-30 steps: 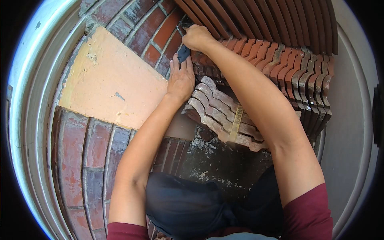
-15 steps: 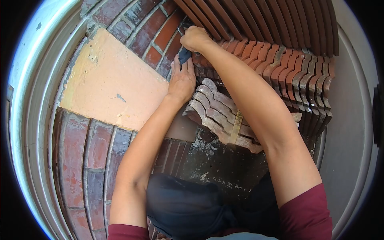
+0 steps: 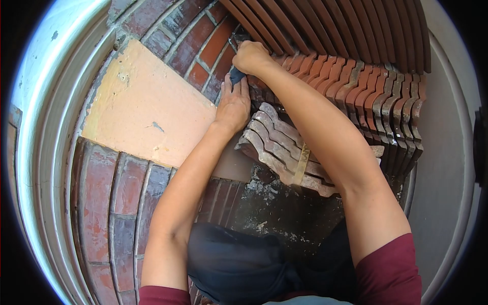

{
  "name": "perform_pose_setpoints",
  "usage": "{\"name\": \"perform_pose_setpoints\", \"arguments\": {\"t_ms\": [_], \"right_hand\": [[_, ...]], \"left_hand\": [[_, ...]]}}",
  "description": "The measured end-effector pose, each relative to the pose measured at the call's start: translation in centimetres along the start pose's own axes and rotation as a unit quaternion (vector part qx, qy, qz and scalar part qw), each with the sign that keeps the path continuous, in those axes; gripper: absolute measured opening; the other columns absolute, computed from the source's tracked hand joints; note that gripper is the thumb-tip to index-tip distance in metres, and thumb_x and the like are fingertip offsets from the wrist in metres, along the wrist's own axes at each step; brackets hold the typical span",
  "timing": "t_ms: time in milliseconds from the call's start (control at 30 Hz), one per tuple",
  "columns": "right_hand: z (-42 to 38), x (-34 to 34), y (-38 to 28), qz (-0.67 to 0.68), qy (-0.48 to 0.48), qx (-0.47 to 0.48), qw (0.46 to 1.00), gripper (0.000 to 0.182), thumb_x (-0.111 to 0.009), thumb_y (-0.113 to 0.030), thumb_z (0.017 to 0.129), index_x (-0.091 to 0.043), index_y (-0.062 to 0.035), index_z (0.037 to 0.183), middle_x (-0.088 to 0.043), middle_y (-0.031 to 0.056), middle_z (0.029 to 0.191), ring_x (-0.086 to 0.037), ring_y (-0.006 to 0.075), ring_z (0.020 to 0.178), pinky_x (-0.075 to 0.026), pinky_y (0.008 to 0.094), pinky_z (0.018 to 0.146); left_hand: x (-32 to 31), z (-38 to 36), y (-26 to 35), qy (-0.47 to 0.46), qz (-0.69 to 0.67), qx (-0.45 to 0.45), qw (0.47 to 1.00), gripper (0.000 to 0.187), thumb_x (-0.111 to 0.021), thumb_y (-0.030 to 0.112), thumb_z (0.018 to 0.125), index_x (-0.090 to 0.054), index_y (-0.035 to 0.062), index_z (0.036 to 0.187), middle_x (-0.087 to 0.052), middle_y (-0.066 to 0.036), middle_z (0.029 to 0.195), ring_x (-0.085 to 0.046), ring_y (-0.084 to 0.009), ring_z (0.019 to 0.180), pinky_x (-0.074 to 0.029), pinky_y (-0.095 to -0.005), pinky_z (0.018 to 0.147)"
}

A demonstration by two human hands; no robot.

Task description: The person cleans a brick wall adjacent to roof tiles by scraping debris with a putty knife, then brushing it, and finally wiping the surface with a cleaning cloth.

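Looking down from the head camera, the right hand (image 3: pixel 251 56) was fisted around a small tool (image 3: pixel 233 43) against the brick wall (image 3: pixel 203 48). Just below, the left hand (image 3: pixel 234 104) pinched a dark pad (image 3: pixel 237 75) beside stacked roof tiles (image 3: pixel 356 86).

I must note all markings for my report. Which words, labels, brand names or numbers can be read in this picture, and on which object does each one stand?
Nothing here can be read with certainty.
Yellow strap around the bundle of grey tiles: dark printed letters, too blurred and small to read.
Red tiles, brick wall, dark tool: no text visible.
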State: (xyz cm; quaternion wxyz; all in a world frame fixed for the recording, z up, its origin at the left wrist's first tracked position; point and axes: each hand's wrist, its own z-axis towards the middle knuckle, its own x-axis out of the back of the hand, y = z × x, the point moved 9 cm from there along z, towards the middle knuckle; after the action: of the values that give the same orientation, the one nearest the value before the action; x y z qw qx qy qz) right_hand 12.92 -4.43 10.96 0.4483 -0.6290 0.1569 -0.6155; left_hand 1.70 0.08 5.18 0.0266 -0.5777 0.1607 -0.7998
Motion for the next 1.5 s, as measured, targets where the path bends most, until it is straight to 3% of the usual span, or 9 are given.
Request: {"name": "perform_pose_setpoints", "arguments": {"t_ms": [200,400,800,967,1100,1333,1500], "right_hand": [[0.3,0.0,0.1,0.019,-0.005,-0.029,0.999,0.036,-0.059,-0.022,0.086,-0.069,0.0,0.114,-0.063,0.0274,0.122,-0.061,0.0396,0.116,-0.049,0.0423,0.1],[0.0,-0.5,0.6,0.005,0.019,0.009,1.0,0.035,-0.062,-0.022,0.085,-0.07,0.0003,0.112,-0.064,0.0272,0.12,-0.061,0.0399,0.116,-0.05,0.0422,0.099],[-0.1,-1.7,1.0,-0.018,-0.022,0.034,0.999,0.037,-0.06,-0.023,0.085,-0.069,-0.0005,0.112,-0.064,0.0265,0.121,-0.061,0.0398,0.116,-0.05,0.0433,0.098],[-3.1,-0.2,-0.8,-0.069,-0.021,0.072,0.995,0.039,-0.06,-0.024,0.086,-0.067,0.0039,0.112,-0.063,0.0309,0.117,-0.062,0.0412,0.114,-0.051,0.0437,0.097],[-3.0,0.0,-0.8,-0.092,0.008,0.085,0.992,0.041,-0.06,-0.027,0.087,-0.068,0.0066,0.109,-0.063,0.0355,0.112,-0.062,0.0427,0.113,-0.052,0.0429,0.095],[-1.7,-0.4,0.2,-0.033,-0.041,0.024,0.998,0.038,-0.062,-0.024,0.085,-0.068,-0.001,0.115,-0.065,0.0247,0.118,-0.063,0.0394,0.113,-0.051,0.0426,0.096],[-1.8,0.3,0.3,-0.066,-0.021,0.056,0.996,0.039,-0.064,-0.023,0.083,-0.068,0.0,0.114,-0.065,0.0267,0.117,-0.063,0.0403,0.112,-0.051,0.0433,0.096]], "left_hand": [[-0.4,0.1,0.1,0.005,0.01,0.007,1.0,0.057,-0.041,0.004,0.091,-0.029,-0.0177,0.142,-0.04,-0.035,0.14,-0.031,-0.0539,0.136,-0.03,-0.0557,0.114],[-0.3,0.0,0.0,-0.016,-0.001,0.0,1.0,0.057,-0.04,0.005,0.091,-0.028,-0.0174,0.142,-0.04,-0.034,0.141,-0.031,-0.054,0.136,-0.029,-0.0551,0.114],[-0.5,0.0,-0.1,-0.006,-0.002,-0.002,1.0,0.053,-0.039,0.006,0.093,-0.032,-0.0164,0.141,-0.045,-0.034,0.136,-0.032,-0.0532,0.136,-0.03,-0.0522,0.115],[-0.5,-0.1,-0.3,0.009,-0.026,-0.005,1.0,0.049,-0.038,0.006,0.093,-0.036,-0.0184,0.135,-0.05,-0.034,0.13,-0.034,-0.0547,0.134,-0.031,-0.0505,0.114],[-0.9,0.0,-0.6,-0.038,-0.011,0.01,0.999,0.052,-0.035,0.007,0.096,-0.029,-0.0134,0.143,-0.045,-0.031,0.138,-0.029,-0.0517,0.139,-0.028,-0.0518,0.116],[-0.8,0.0,-0.4,-0.022,0.001,0.011,1.0,0.053,-0.037,0.007,0.095,-0.029,-0.0133,0.144,-0.043,-0.033,0.139,-0.03,-0.0517,0.138,-0.029,-0.0521,0.116],[-0.4,0.0,-0.2,-0.015,-0.01,0.009,1.0,0.054,-0.038,0.006,0.094,-0.029,-0.0141,0.143,-0.041,-0.032,0.141,-0.031,-0.0522,0.137,-0.03,-0.053,0.115]]}}
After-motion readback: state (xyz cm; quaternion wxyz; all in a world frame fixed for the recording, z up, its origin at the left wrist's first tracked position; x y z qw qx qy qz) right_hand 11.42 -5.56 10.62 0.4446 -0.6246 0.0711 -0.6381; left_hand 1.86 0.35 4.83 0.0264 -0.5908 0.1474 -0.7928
